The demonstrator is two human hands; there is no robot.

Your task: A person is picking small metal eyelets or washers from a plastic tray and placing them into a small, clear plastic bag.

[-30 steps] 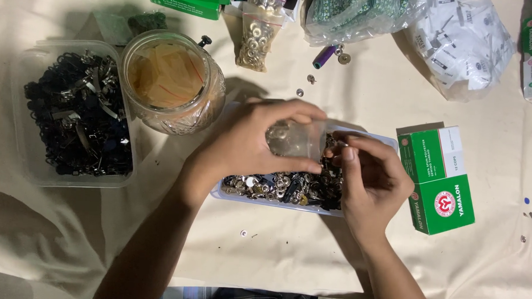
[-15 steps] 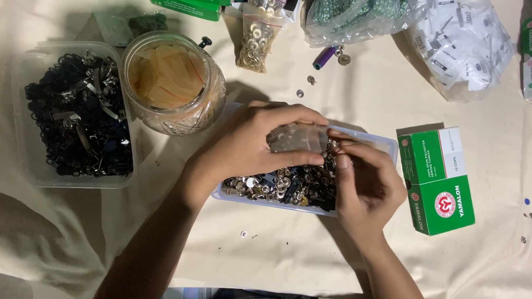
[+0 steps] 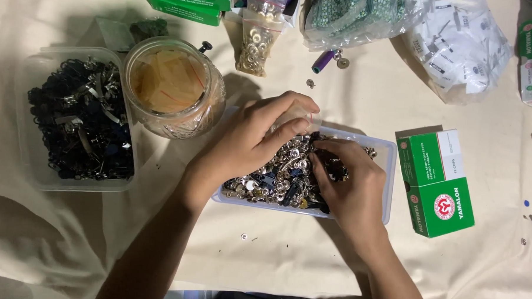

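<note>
While both bare hands are bent over a shallow clear plastic tray heaped with small silver and dark metal fasteners, a sorting or picking step is judged to be in hand. The left hand is curled half closed over the far end of the tray, and a small clear plastic bag appears to be held loosely under its fingers, though the bag is mostly hidden and the grip cannot be told for certain. The right hand is laid on the heap with fingertips drawn together among the pieces; whether a piece is actually pinched cannot be made out. The tray is set on a cream cloth-covered table, between a round glass jar of yellowish strips on the left and a green and white cardboard box on the right. A larger clear tub of black and metal clips is seen further left, well apart from the hands. A small bag of brass eyelets lies beyond the tray. A fine pinch on a single fastener, with the bag mouth kept open, is what the next move would seem to call for
</note>
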